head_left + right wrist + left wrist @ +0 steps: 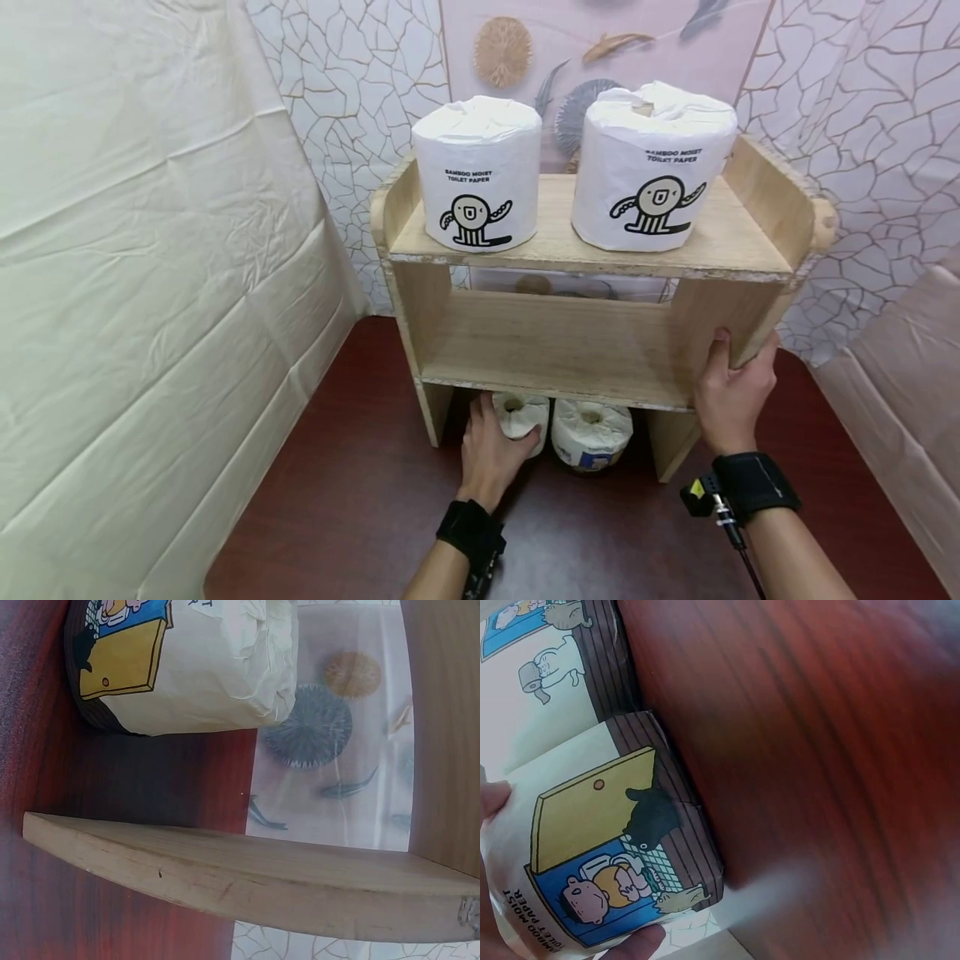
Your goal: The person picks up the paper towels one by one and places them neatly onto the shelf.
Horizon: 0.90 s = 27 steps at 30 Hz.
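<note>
Under the lower board of a wooden shelf (pixel 555 337), my left hand (pixel 489 454) grips a wrapped toilet paper roll (pixel 519 427), thumb on one side and fingers on the other. In the left wrist view that roll (pixel 600 855) shows a cartoon of a child and cats, with fingertips (pixel 634 945) at its wrapper. A second toilet roll (pixel 592 433) stands just right of it. My right hand (pixel 735 400) holds the shelf's right side panel, thumb on the inner face. The right wrist view shows the panel's lower edge (pixel 247 881) beside the second roll (pixel 210 682).
Two larger white toilet rolls, one left (pixel 480 179) and one right (pixel 652 175), stand on the shelf's top board. Both bear a striped cartoon figure. The shelf stands on a dark red table (pixel 360 500). Pale draped sheets (pixel 150 292) flank it, with a patterned wall (pixel 345 92) behind.
</note>
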Each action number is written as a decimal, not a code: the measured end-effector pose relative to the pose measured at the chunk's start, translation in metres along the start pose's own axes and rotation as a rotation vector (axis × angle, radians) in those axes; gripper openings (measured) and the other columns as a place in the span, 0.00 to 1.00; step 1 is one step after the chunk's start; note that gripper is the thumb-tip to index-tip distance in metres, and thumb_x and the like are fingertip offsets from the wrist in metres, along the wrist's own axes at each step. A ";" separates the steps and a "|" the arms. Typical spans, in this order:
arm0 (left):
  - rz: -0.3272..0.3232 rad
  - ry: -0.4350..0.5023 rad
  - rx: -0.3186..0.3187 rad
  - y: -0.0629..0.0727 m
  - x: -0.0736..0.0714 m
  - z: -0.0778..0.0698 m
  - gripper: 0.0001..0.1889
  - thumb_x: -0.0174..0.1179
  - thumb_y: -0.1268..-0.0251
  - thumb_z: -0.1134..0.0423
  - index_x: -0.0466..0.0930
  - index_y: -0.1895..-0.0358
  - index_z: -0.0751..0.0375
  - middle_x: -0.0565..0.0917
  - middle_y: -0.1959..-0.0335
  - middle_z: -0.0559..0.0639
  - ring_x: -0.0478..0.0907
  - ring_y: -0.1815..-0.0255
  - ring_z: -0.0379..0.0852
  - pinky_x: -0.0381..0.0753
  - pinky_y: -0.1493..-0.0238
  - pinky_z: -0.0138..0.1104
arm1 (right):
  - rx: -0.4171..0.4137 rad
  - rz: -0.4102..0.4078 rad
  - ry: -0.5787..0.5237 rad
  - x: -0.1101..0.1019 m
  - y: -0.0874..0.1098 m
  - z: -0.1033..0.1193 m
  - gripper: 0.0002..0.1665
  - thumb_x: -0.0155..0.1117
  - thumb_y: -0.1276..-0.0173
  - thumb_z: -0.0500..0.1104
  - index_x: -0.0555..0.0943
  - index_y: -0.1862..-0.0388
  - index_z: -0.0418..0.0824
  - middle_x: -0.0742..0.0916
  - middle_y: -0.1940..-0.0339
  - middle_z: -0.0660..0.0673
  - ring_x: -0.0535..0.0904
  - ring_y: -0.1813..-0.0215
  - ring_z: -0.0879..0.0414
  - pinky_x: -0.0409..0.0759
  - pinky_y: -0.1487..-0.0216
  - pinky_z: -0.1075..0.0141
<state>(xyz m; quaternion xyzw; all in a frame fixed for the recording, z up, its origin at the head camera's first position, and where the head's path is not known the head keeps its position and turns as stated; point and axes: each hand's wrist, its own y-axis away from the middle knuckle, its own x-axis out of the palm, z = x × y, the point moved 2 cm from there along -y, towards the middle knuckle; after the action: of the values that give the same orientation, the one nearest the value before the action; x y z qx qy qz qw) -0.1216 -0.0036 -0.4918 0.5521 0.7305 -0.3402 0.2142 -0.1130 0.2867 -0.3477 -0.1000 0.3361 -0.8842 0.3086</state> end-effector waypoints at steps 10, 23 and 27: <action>-0.029 -0.052 0.068 0.006 -0.012 0.003 0.53 0.77 0.46 0.36 0.63 0.22 0.57 0.76 0.33 0.64 0.81 0.41 0.64 0.86 0.53 0.53 | 0.036 -0.005 0.018 -0.001 -0.002 -0.005 0.26 0.60 0.19 0.46 0.74 0.26 0.44 0.87 0.41 0.36 0.80 0.46 0.70 0.74 0.47 0.74; -0.084 -0.058 0.196 0.019 -0.032 0.010 0.50 0.76 0.50 0.38 0.66 0.23 0.50 0.80 0.38 0.54 0.85 0.47 0.58 0.88 0.58 0.50 | 0.045 0.003 0.026 -0.001 -0.001 -0.005 0.26 0.59 0.19 0.47 0.74 0.25 0.44 0.87 0.41 0.36 0.80 0.46 0.70 0.74 0.47 0.74; -0.088 -0.044 0.203 0.022 -0.041 0.011 0.51 0.77 0.51 0.38 0.66 0.23 0.50 0.79 0.36 0.53 0.85 0.45 0.57 0.88 0.57 0.50 | 0.038 0.007 0.025 0.001 -0.001 -0.004 0.26 0.59 0.18 0.47 0.73 0.25 0.44 0.87 0.41 0.36 0.79 0.45 0.70 0.73 0.46 0.74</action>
<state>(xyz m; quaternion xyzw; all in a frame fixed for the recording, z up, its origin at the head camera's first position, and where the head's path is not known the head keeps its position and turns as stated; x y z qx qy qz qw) -0.0889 -0.0350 -0.4769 0.5307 0.7109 -0.4335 0.1583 -0.1156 0.2891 -0.3504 -0.0820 0.3236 -0.8904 0.3095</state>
